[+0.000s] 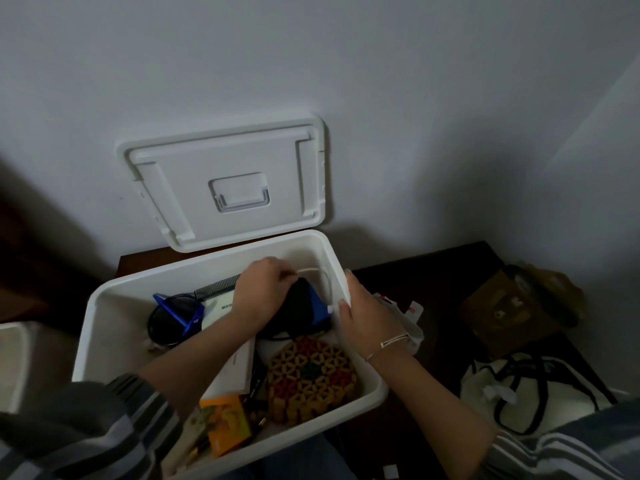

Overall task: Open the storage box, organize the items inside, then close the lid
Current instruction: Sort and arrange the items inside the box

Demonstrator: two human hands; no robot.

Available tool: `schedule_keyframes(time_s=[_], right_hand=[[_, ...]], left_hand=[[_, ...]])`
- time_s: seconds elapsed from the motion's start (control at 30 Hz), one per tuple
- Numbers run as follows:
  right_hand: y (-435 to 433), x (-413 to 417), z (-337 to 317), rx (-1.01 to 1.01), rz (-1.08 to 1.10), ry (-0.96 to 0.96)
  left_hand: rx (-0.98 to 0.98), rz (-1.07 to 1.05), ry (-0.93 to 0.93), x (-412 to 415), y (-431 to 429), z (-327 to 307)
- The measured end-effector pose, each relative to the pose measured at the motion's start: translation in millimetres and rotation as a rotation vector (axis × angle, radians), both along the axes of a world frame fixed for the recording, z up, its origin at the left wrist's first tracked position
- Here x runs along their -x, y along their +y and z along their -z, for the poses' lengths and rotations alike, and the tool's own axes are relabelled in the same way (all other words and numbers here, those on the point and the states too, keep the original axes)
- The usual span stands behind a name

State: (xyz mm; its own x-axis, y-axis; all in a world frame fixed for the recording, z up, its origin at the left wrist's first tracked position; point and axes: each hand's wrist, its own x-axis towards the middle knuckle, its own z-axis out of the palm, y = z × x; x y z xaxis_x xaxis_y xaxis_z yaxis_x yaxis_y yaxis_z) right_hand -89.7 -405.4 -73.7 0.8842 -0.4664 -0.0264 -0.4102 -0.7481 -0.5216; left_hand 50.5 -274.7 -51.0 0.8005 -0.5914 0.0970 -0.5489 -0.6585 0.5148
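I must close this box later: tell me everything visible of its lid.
The lid is white plastic, rectangular with rounded corners, a raised border and a recessed handle at its middle. It is off the opening and stands nearly upright behind the storage box, leaning on the wall, handle side facing the camera. Neither the left hand nor the right hand touches it.

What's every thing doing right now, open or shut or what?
Lid, open, standing upright against the wall.
Storage box, open, items inside.
Left grip, pinching white cable.
Right grip, holding the box's right rim.
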Motion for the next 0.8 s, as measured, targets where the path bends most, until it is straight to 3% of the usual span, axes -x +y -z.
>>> schedule_keyframes(time_s=[0.2, 0.3, 0.43, 0.5, 0.57, 0.7, 0.8], right_hand=[[1, 1, -5, -0.012, 0.009, -0.007], [2, 1, -7, -0.006, 0.027, 0.005], [8, 5, -9, 0.249, -0.001, -0.058], [21, 8, -13, 0.273, -0.027, -0.141], [44, 11, -19, 0.055, -0.102, -0.249], [96, 18, -44, -0.724, -0.273, -0.216], [111, 32, -62, -1.006, -0.252, -0.236]], left_hand=[[0.465, -0.208, 0.523, 9, 18, -70], [0.553, -0.200, 0.554, 13, 30, -102], [0.628, -0.144, 0.588, 26, 41, -138], [0.677, -0.096, 0.624, 34, 44, -154], [0.732, -0.032, 0.665, 43, 45, -171], [0.791, 0.028, 0.656, 58, 48, -198], [0.854, -0.045, 0.583, 61, 58, -211]])
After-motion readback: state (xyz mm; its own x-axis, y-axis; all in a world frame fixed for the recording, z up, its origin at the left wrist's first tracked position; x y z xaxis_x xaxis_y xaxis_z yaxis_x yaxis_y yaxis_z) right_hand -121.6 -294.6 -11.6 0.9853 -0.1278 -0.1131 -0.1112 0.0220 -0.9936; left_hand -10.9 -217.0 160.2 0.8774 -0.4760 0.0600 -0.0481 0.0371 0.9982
